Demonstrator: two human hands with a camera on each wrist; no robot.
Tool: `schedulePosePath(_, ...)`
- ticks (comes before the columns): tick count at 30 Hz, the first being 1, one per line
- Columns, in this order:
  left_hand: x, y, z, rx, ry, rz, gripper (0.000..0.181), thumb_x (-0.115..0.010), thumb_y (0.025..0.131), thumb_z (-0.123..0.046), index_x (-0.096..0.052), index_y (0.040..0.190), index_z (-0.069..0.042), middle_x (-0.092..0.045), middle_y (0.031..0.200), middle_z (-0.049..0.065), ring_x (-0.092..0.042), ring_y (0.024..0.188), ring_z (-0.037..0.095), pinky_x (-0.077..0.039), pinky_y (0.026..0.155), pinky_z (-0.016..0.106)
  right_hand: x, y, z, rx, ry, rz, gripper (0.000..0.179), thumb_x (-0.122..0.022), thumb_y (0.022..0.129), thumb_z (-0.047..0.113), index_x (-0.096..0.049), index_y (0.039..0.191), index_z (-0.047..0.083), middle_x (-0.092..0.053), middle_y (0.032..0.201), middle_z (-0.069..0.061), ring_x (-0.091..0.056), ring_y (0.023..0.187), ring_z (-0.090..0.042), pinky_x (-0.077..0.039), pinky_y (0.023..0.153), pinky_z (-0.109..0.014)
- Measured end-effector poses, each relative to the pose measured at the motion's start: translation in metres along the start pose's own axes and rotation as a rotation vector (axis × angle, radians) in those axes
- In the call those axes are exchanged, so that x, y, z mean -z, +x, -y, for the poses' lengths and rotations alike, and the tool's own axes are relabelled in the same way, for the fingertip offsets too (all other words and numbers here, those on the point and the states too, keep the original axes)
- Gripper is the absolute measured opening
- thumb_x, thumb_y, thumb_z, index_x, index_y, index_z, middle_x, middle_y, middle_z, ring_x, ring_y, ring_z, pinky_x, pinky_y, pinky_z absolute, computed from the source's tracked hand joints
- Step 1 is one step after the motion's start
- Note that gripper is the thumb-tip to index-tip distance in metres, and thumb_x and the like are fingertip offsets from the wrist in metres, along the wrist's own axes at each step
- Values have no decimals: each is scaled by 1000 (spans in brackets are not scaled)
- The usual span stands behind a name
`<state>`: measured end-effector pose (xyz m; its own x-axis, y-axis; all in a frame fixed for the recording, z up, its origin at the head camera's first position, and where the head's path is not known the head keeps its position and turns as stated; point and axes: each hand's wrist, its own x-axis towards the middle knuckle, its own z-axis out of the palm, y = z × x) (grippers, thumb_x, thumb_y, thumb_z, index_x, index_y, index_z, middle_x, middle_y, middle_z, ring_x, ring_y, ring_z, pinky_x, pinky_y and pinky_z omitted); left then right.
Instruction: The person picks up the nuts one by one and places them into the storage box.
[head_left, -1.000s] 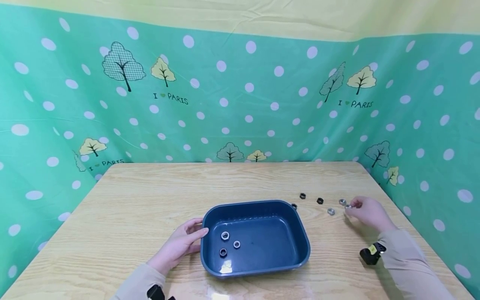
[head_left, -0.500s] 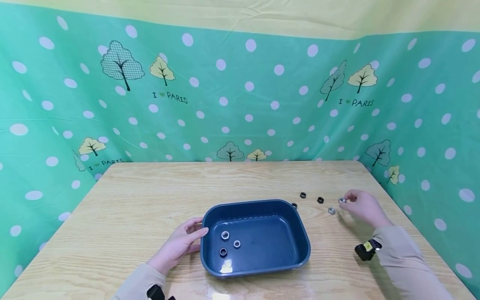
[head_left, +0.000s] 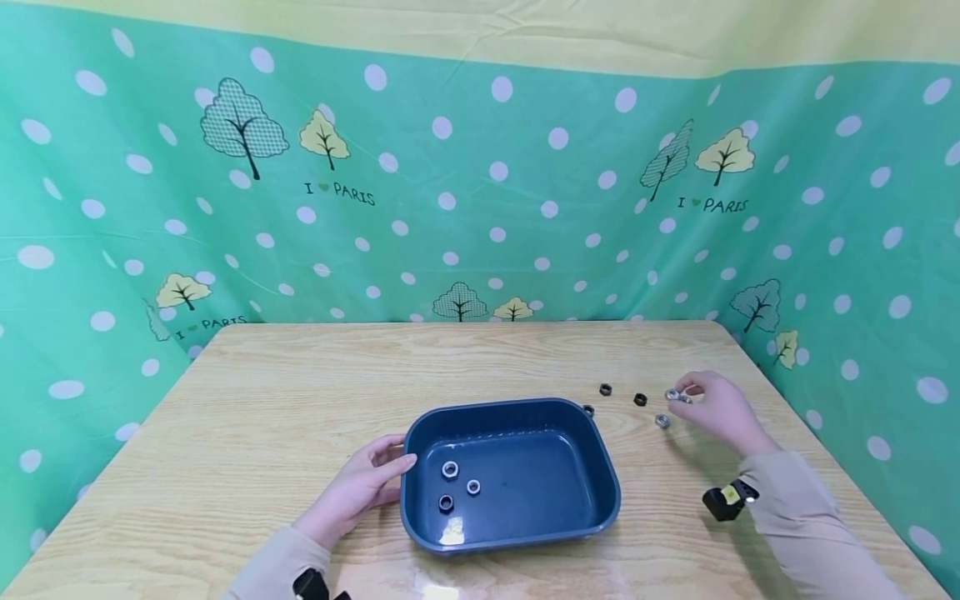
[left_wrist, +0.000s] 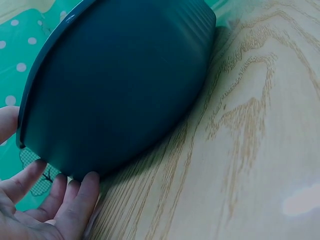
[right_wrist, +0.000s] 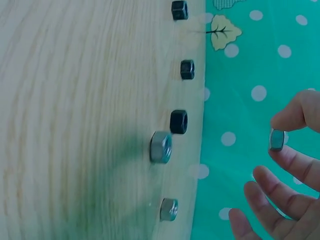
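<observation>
My left hand [head_left: 363, 483] holds the left end of a blue plastic tray [head_left: 517, 546], thumb at the rim and fingers against the outer wall. In the left wrist view its fingertips touch the wall of the tray [left_wrist: 115, 90]. Inside lie two silver hex nuts, one larger [head_left: 450, 470] and one smaller [head_left: 473, 487], plus a dark nut [head_left: 446, 503]. Over the table's right side, my right hand [head_left: 720, 411] pinches a silver hex nut [right_wrist: 277, 140] between thumb and index finger; its other fingers are spread loosely. Close by on the table are two silver nuts [right_wrist: 161, 147] [right_wrist: 169, 209].
Three black nuts [head_left: 605, 389] [head_left: 640, 400] [head_left: 588, 411] lie beyond and right of the tray, one partly hidden by its rim. The wooden table [head_left: 300, 375] meets a green dotted curtain [head_left: 420, 192] behind and at both sides.
My right hand has lifted the pinched silver nut off the table and moved slightly left and away from me. The left hand and tray have stayed in place.
</observation>
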<state>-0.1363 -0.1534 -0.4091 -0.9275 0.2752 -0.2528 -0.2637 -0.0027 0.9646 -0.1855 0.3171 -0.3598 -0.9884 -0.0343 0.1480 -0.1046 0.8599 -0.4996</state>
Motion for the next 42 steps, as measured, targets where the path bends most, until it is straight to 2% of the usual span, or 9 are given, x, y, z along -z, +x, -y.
schedulePosePath(7, -1, -1, 2, 5, 8, -21, 57, -59, 93, -20, -36, 137, 9, -46, 131, 24, -59, 97, 13, -56, 86, 39, -3, 1, 11, 11, 13, 4, 21, -66, 79, 13, -62, 94, -1, -61, 105, -26, -57, 99, -43, -53, 78, -51)
schedulePosePath(14, -1, -1, 3, -4, 6, -13, 57, -59, 93, -21, -37, 136, 9, -49, 128, 21, -59, 96, 12, -56, 85, 39, -5, 0, 22, 53, 31, -7, 17, -68, 79, 10, -63, 92, 0, -62, 101, -21, -58, 98, -39, -54, 80, -50)
schedulePosePath(21, 0, -2, 3, 0, 4, -11, 57, -58, 93, -21, -36, 137, 8, -47, 131, 24, -60, 96, 12, -56, 86, 39, -6, 1, 29, 68, 63, 0, 14, -67, 81, 9, -63, 91, 1, -63, 100, -18, -58, 99, -38, -54, 82, -50)
schedulePosePath(42, 1, 1, 4, -1, 17, -35, 57, -59, 93, -21, -37, 138, 7, -45, 134, 26, -60, 98, 12, -56, 87, 39, -14, 19, 70, 144, 160, 21, 14, -63, 82, 8, -63, 94, 1, -63, 102, -17, -56, 104, -37, -51, 87, -51)
